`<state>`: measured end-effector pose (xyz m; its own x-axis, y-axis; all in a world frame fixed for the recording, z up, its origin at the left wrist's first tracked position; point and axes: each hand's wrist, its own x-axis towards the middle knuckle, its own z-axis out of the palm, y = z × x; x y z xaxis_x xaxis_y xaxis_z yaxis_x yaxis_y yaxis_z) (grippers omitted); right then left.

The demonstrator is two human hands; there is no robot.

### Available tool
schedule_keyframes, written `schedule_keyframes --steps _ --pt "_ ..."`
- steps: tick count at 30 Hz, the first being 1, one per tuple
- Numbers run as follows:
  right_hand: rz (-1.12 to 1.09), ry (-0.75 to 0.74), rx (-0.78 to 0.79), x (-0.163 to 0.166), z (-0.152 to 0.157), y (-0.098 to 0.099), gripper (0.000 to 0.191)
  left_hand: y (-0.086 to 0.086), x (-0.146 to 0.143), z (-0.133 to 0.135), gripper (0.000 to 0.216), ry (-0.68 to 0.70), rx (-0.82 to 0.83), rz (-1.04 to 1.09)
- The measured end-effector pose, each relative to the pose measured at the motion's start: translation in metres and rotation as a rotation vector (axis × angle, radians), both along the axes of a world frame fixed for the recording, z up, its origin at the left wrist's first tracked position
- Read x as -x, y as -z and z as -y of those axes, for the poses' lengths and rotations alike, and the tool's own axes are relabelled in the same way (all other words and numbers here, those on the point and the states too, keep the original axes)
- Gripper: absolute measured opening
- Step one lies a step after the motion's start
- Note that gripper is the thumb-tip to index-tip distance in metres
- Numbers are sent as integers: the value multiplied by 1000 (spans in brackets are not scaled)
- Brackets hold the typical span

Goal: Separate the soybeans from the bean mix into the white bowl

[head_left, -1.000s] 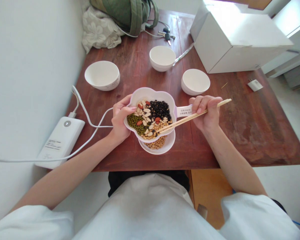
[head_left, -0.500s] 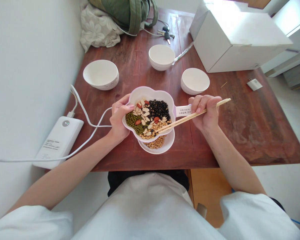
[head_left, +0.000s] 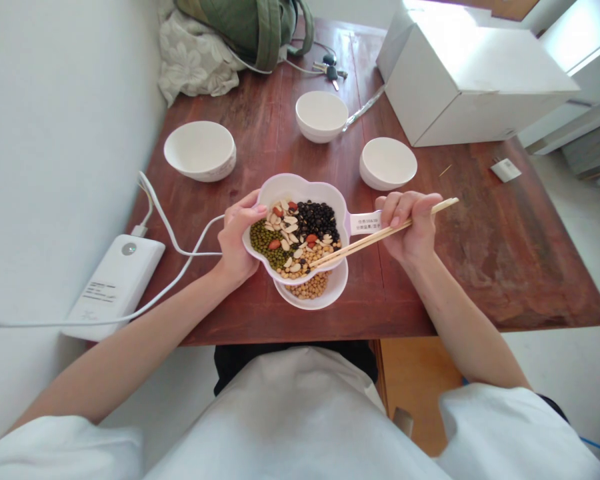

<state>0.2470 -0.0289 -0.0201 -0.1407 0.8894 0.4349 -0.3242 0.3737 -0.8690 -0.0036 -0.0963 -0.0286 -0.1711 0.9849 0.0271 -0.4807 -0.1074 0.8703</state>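
Note:
My left hand (head_left: 236,240) grips the left rim of a white flower-shaped bowl (head_left: 300,188) filled with mixed green, black and yellow beans, peanuts and pale seeds. It is held tilted above a smaller white bowl (head_left: 333,291) of yellow soybeans near the table's front edge. My right hand (head_left: 407,223) is closed on a pair of wooden chopsticks (head_left: 375,237) whose tips rest among the yellow beans at the flower bowl's near right side.
Three empty white bowls stand beyond: left (head_left: 200,150), middle (head_left: 322,115), right (head_left: 388,163). A white cardboard box (head_left: 470,73) fills the back right; a green bag (head_left: 250,27) and keys (head_left: 330,68) lie at the back. A white power bank (head_left: 114,285) with cable sits left.
Almost nothing has changed; both hands hold their grip, and the chopstick tips have shifted slightly within the yellow beans.

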Motion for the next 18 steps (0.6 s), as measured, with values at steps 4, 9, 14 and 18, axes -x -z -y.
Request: schedule_keyframes --steps 4,9,14,18 --pt "20 -2 13 0 0 -1 79 -3 -1 0 21 -19 69 18" --pt "35 -28 36 0 0 -1 80 -5 -1 -1 17 -8 84 38" --pt "35 -44 22 -2 0 -1 78 -6 -1 -1 16 5 93 17" --pt "-3 -86 -3 -2 1 -1 73 -7 -2 0 16 13 123 11"
